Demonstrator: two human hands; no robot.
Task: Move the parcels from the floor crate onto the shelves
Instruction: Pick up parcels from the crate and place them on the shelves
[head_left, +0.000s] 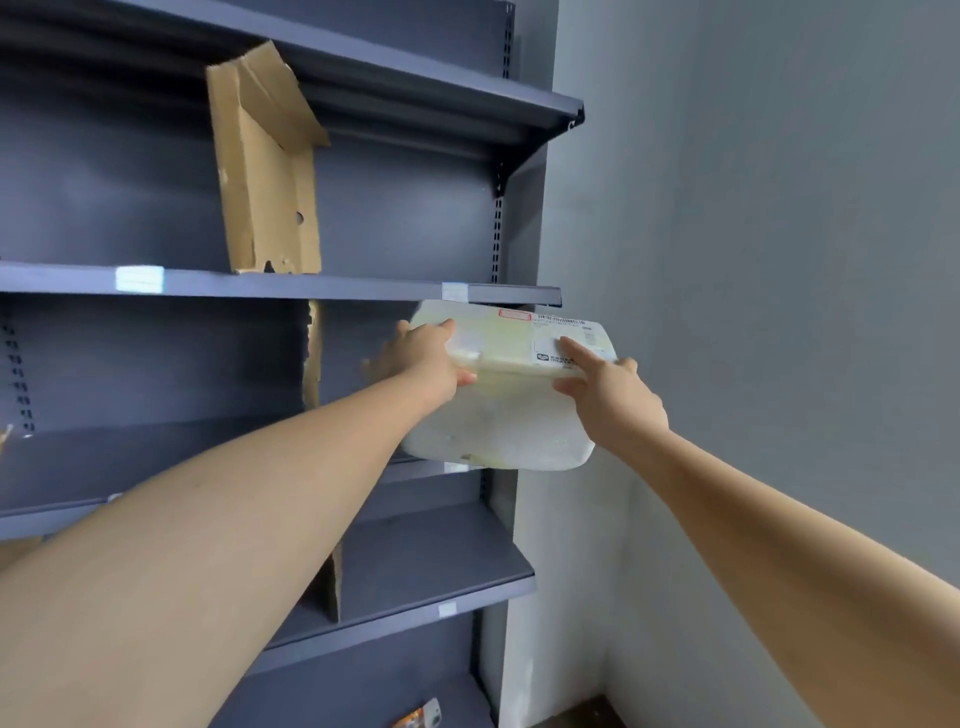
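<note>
A white plastic parcel (511, 410) with a shipping label on top is held in front of the right end of the grey shelf unit, just under the second shelf's front edge (291, 287). My left hand (423, 364) grips its left top edge, thumb underneath. My right hand (608, 392) grips its right top edge, index finger stretched across the label. The parcel's lower part hangs over the front of the third shelf (93, 467). The floor crate is out of view.
Brown cardboard dividers stand on the shelves: a tall one (265, 171) on the second shelf, another (311, 353) below it, one (332, 582) lower still. A small orange item (421, 717) lies on the bottom shelf. A grey wall (753, 234) is to the right.
</note>
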